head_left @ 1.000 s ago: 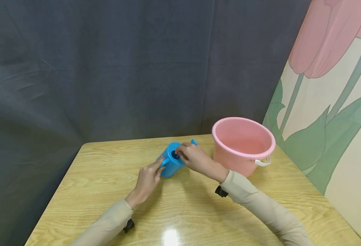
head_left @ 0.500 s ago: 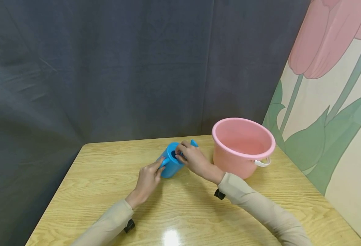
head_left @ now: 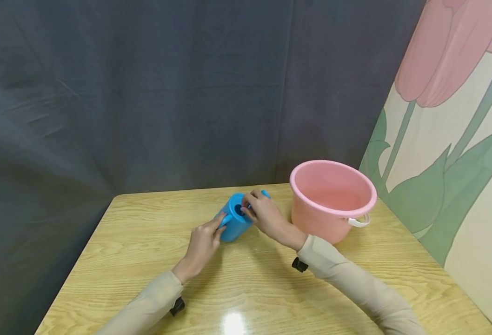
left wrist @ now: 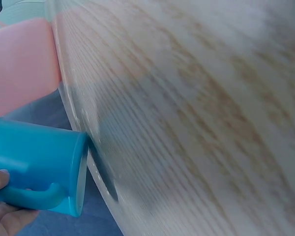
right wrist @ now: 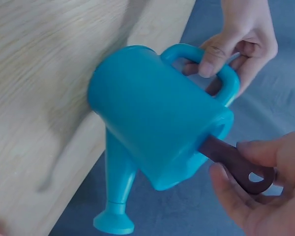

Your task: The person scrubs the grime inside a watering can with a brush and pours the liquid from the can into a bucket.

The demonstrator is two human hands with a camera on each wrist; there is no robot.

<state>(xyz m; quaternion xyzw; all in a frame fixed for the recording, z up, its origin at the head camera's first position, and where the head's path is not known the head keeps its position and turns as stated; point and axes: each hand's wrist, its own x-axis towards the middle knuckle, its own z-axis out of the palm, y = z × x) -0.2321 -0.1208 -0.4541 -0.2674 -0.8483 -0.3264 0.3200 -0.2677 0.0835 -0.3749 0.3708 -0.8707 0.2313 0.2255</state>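
Note:
A blue watering can (head_left: 233, 230) is held close over the wooden table, its base right at the tabletop. My left hand (head_left: 201, 244) grips the can's handle (right wrist: 229, 83), with the thumb over it. At the can's top opening, my right hand (head_left: 267, 216) pinches a dark brown flat handle (right wrist: 236, 162) with a hole near its end. The other end of that piece goes down inside the can and is hidden. The spout (right wrist: 119, 179) points away from the left hand, toward the pink bucket in the head view.
To the right of the can stands a pink bucket (head_left: 319, 222) with a white handle (head_left: 358, 223). Behind the wooden table (head_left: 145, 223) hangs a dark curtain (head_left: 196, 97). A wall painted with tulips (head_left: 430, 186) runs along the right side.
My right hand has shifted slightly at the can's opening, still pinching the brown handle. The left hand, watering can and bucket stay in place.

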